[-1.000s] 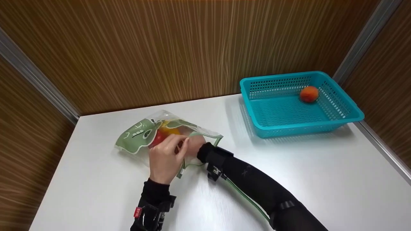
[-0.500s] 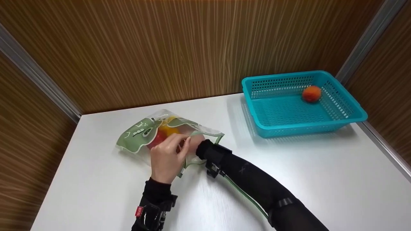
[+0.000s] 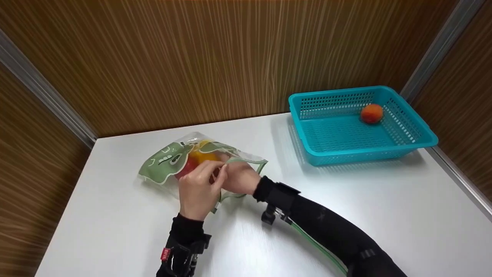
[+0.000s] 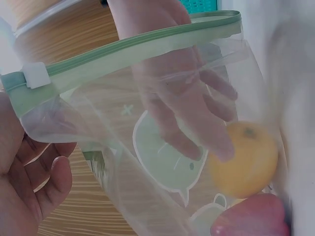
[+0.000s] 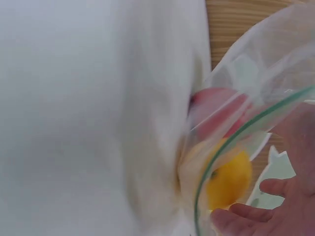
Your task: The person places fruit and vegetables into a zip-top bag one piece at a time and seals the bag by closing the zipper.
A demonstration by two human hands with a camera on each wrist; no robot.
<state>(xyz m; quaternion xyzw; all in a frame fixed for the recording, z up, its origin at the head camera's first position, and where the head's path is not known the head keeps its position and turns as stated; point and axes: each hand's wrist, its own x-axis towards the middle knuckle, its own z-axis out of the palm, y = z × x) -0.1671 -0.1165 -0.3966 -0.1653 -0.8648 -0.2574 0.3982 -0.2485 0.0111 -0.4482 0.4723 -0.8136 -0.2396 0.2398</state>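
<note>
A clear zip bag [image 3: 161, 165] with a green cartoon print lies on its side on the white table. My left hand [image 3: 199, 190] pinches the edge of its mouth between thumb and forefinger. Through the mouth reaches my right hand [image 3: 243, 177], its fingers inside and holding nothing. In the left wrist view those fingers [image 4: 184, 103] hang loosely beside an orange [image 4: 248, 160], overlapping it slightly. A smooth red fruit [image 4: 253, 216] lies against the orange in the bag. The green zip band [image 4: 147, 42] carries a white slider [image 4: 37, 75].
At the back right of the table [image 3: 326, 215] stands a turquoise plastic basket [image 3: 342, 151] with a peach [image 3: 371, 114] in its far right corner. Wood-grain panels [image 3: 215, 61] close off the back and both sides.
My right hand has drawn back toward the bag's mouth, its wrist shifting right and slightly down. My left hand keeps its pinch in the same place.
</note>
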